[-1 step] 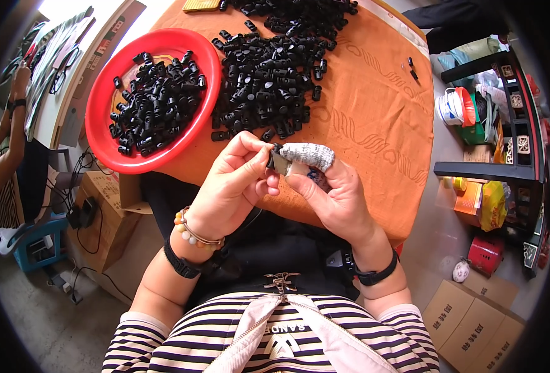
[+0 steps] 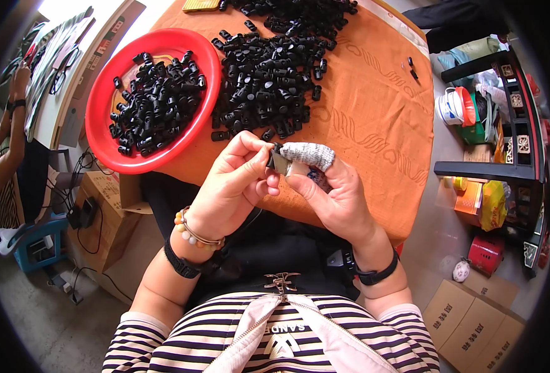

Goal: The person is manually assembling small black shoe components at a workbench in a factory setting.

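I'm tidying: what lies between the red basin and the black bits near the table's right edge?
A pile of black parts, then orange cloth, in the head view.

Small workshop: heaped black parts (image 2: 265, 84), cardboard cartons (image 2: 471, 326), seated co-worker (image 2: 4, 158).

Pale capitals and an angular emblem are marking the chest of the striped shirt (image 2: 213, 329); dark characters are repeating across the brown cardboard carton (image 2: 465, 326); red lettering is lining a long grey panel (image 2: 105, 48).

Blk/crm striped slvs (image 2: 133, 339), beaded brclt (image 2: 192, 239)
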### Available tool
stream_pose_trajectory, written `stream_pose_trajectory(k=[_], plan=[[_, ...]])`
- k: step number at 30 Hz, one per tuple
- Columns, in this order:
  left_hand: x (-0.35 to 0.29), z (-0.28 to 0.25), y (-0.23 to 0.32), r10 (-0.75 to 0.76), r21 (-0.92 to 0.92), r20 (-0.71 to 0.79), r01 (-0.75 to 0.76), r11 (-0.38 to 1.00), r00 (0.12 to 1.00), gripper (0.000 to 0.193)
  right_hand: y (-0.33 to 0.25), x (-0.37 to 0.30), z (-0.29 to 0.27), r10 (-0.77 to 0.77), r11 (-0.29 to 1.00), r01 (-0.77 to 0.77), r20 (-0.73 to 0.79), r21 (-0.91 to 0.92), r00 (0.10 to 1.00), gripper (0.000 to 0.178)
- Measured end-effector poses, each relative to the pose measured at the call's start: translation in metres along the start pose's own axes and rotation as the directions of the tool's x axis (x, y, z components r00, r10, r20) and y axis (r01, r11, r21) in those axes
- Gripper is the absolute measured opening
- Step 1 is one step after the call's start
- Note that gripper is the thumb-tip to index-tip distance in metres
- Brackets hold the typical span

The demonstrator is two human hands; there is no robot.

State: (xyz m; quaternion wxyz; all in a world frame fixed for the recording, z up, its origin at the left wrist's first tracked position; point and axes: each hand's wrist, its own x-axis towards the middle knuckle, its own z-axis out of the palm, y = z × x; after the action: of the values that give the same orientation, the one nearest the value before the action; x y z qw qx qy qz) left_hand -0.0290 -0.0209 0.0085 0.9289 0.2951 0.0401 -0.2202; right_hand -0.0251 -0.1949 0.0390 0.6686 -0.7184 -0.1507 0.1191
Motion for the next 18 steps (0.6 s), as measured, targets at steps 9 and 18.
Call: stream_pose_trajectory(k=[9, 18], plan=[[-0.001, 0.003, 0.0015, -0.004, -0.014, -0.011, 0.004, 1.0, 1.0, 0.007, -0.0048, -0.0022, -0.0021, 0.041, 0.996, -0.041, -0.01, -0.077, 0.999, 0.031], [-0.0022, 0.0046, 0.0007, 0.021, 0.016, 0.007, -0.021, 1.0, 1.0, 0.006, -0.0042, -0.004, -0.0025, 0.023, 0.999, -0.024, -0.014, -0.042, 1.0, 0.029]])
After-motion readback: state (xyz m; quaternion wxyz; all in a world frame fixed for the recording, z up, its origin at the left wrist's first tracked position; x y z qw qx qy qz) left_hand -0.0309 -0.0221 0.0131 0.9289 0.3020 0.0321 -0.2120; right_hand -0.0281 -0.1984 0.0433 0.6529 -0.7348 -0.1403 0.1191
